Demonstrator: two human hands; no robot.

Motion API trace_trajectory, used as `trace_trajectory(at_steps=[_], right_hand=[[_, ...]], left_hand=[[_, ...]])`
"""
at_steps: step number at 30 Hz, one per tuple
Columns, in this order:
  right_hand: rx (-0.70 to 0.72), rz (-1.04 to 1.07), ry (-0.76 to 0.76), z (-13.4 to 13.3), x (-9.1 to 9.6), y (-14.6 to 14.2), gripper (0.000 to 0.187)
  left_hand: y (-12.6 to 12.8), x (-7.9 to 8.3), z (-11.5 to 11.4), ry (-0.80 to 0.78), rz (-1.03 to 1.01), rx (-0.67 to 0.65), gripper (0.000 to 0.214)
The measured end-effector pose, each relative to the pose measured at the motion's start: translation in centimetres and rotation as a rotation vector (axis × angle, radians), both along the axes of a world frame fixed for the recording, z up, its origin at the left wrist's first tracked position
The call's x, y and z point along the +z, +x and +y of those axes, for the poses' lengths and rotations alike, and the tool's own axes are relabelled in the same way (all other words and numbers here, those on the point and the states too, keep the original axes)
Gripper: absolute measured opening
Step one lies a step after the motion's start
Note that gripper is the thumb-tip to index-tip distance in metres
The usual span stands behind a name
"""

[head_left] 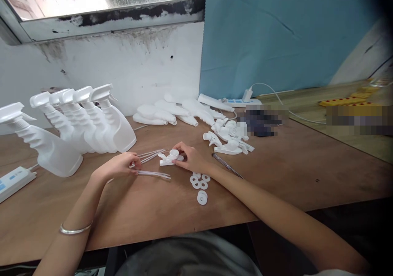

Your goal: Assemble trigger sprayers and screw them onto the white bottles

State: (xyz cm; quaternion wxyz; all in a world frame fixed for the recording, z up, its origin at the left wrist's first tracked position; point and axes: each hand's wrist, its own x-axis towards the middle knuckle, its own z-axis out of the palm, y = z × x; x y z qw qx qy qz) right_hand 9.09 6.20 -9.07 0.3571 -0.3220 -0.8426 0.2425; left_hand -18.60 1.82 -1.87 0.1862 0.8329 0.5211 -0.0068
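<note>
Thin white dip tubes (155, 173) stick out from under the curled fingers of my left hand (124, 164), which is closed on them. More tubes (152, 155) lie just behind these fingers. My right hand (190, 158) grips a white trigger spray head (166, 158) between thumb and fingers, its round cap opening facing up. The spray head is low over the table or resting on it; which one I cannot tell. Several flat white ring washers (196, 181) lie near my right wrist, with a small stack of washers (202, 197) closer to me.
Assembled white spray bottles (113, 126) stand at the left. White bottles without heads (153, 113) lie along the wall, beside a pile of loose spray heads (229, 135). A screwdriver (226, 164) lies behind my right forearm. Power strips (18, 182) sit at the left and back.
</note>
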Motion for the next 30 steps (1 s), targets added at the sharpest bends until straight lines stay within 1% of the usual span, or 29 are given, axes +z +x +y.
trace_trajectory(at_steps=[2,5,7,10,13,15,18,20,22,25,27,30], right_hand=[[0.005,0.004,-0.004,0.0,0.0,0.0,0.031],[-0.004,-0.004,-0.004,-0.1,0.1,0.0,0.031],[-0.009,-0.009,-0.009,-0.1,0.2,0.0,0.031],[0.000,-0.008,-0.019,-0.1,0.2,0.0,0.030],[-0.003,0.008,-0.023,0.0,0.1,-0.1,0.031],[-0.018,0.018,-0.027,0.0,0.0,-0.1,0.032],[-0.029,0.019,-0.039,-0.1,0.2,-0.1,0.032],[-0.022,0.016,-0.042,-0.4,0.4,0.0,0.032],[-0.012,0.013,-0.044,-0.6,0.7,0.0,0.033],[0.006,0.017,-0.046,-0.9,1.0,-0.1,0.032],[0.021,0.020,-0.042,-0.9,1.0,-0.1,0.031],[0.023,0.012,-0.037,-0.8,0.9,-0.2,0.030]], left_hand=[[-0.2,-0.3,0.2,0.021,0.027,0.014,0.014],[-0.2,-0.5,0.4,0.034,0.038,0.001,0.015],[-0.1,-0.5,0.4,0.049,0.034,0.000,0.016],[-0.3,-0.2,0.2,0.068,0.005,0.038,0.019],[-0.6,0.7,-0.2,0.091,-0.089,0.080,0.020],[-0.4,1.5,-0.4,0.123,-0.245,0.099,0.019],[1.4,2.9,-0.6,0.222,-0.633,0.115,0.020],[3.4,3.7,-0.5,0.290,-0.798,0.112,0.025],[5.6,4.1,-0.3,0.308,-0.884,0.082,0.025],[8.4,3.9,0.6,0.242,-0.977,-0.034,0.018],[9.6,3.5,1.5,0.186,-1.000,-0.095,0.016],[10.4,3.1,2.8,0.194,-1.039,-0.124,0.015]])
